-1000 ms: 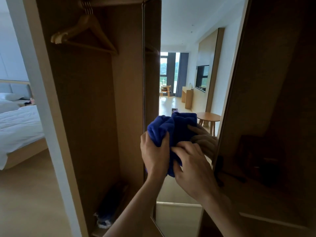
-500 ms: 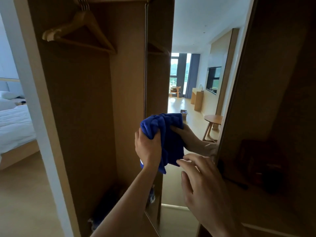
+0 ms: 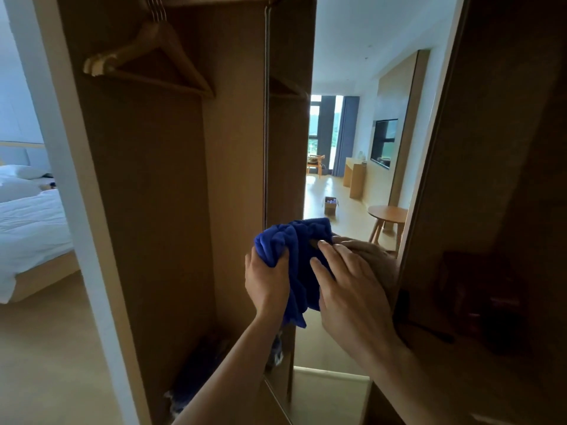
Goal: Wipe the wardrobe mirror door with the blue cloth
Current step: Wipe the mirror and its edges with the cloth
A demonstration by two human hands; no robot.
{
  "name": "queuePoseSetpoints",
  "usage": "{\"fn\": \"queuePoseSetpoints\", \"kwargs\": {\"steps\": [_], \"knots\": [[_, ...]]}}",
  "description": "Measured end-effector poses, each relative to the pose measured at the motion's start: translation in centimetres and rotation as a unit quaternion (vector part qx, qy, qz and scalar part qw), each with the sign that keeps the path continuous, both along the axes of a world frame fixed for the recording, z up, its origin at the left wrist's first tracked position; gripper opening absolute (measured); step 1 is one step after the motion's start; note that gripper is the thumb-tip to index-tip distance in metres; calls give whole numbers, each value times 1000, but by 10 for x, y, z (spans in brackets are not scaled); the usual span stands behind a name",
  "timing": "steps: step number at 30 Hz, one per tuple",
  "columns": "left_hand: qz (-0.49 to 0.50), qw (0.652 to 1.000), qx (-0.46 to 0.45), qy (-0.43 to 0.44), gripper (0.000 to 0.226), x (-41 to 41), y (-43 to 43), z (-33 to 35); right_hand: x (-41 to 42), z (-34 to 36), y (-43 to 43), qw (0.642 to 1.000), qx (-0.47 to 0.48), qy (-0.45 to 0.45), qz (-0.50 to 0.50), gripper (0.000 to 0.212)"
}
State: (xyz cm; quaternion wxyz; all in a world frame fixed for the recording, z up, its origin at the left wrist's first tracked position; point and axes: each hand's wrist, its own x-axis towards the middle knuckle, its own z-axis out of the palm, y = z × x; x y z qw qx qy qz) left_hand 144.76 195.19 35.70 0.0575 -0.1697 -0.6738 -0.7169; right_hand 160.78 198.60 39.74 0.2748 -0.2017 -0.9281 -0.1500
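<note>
The pale wood floor (image 3: 46,357) runs from the bedroom on the left up to the wardrobe (image 3: 147,185). On it stands a bed (image 3: 46,279) with a low wooden base. A white duvet (image 3: 30,228) covers the bed, and white pillows (image 3: 21,172) lie at its head. On the wardrobe's own floor, in the dim lower corner, lies a dark blue bundle (image 3: 196,375) with white bits, too blurred to name. Wooden hangers (image 3: 153,53) hang at the top of the wardrobe. The mirror door (image 3: 343,56) reflects more floor, and on that stand a round wooden table (image 3: 388,212), a small open cardboard box (image 3: 330,205), a low cabinet (image 3: 352,179) against the wall and a chair (image 3: 316,162) near the window.
</note>
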Motion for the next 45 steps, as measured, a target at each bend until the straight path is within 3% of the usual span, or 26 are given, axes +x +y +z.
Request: {"fn": "queuePoseSetpoints", "kwargs": {"steps": [3,8,13,16,19,23,28,31,35,38,41,45], "knots": [[18,999,-29,-20,20,-17,3,2,-2,-3,0,1000,-12,-4,-8,55],[37,999,13,7,24,-33,15,38,3,-14,2,999,-31,-2,15,53],[-9,1000,-1,9,21,-30,8,63,-9,16,12,991,-116,15,63,41],[-57,996,31,61,18,7,0,40,-6,-4,6,997,-54,30,41,43],[-73,986,58,135,29,27,-3,26,0,-11,11,998,-16,35,45,46],[-58,991,77,92,15,0,8,40,2,-8,17,999,19,24,14,41],[-15,998,48,-22,27,-37,29,60,-4,-8,23,1000,27,-4,6,40],[-35,999,19,22,27,-27,28,57,-7,-8,26,999,31,-4,12,38],[-106,987,47,116,15,12,14,38,-5,-8,28,998,12,43,50,37],[-158,971,72,163,29,36,5,23,-1,-8,31,990,-13,94,102,34],[-173,970,86,145,43,48,2,8,1,-9,29,984,-11,116,133,29],[-145,979,107,93,31,47,3,7,7,-9,26,981,11,132,139,27]]}}
